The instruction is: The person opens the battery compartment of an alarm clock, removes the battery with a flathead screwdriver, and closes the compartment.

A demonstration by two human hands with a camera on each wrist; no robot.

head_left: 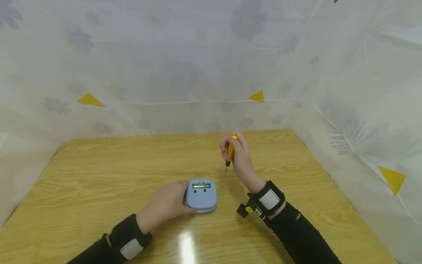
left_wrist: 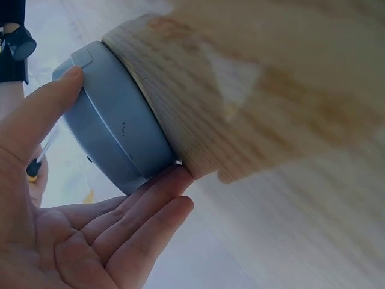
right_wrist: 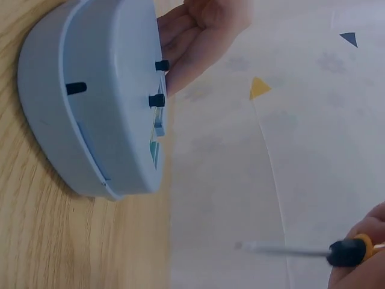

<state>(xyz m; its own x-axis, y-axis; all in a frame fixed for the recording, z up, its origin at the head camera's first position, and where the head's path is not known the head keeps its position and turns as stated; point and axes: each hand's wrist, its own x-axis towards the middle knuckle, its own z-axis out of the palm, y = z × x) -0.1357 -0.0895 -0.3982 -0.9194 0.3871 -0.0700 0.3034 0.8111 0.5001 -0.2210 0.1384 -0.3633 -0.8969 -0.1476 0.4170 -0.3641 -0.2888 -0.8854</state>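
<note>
Pale flowered sheeting (head_left: 184, 55) hangs beyond both grips and down to their right, creased in places. Under both grips, wood-grain worktop (head_left: 108, 165), with a bright patch of glare on the near side, between the forearms. Dark sleeves (head_left: 304, 233) run back from each grip toward the near edge. Left grip (head_left: 166, 201): clamped on a pale blue case, thumb at the near corner, fingers round toward the far side. Right grip (head_left: 240, 157): raised above the worktop, farther forward than the left, fingers curled together on a screwdriver. Black wristbands (head_left: 278, 192) sit just behind each grip, each with a pale patch. The case (head_left: 202, 201), rounded and squarish, rests flat on the worktop, just right of the left grip and touching it; to the near left of the right grip. Screwdriver (head_left: 230, 151), yellow-orange handle and black collar, points down out of the right grip; tip apart from the case. Yellow triangles (head_left: 90, 100) show on the sheeting, two beyond the grips, one off to the right. Narrow slot (head_left: 201, 186) in the case top, far side; contents too small to tell. Two black pegs (right_wrist: 157, 100) stand beside it.
</note>
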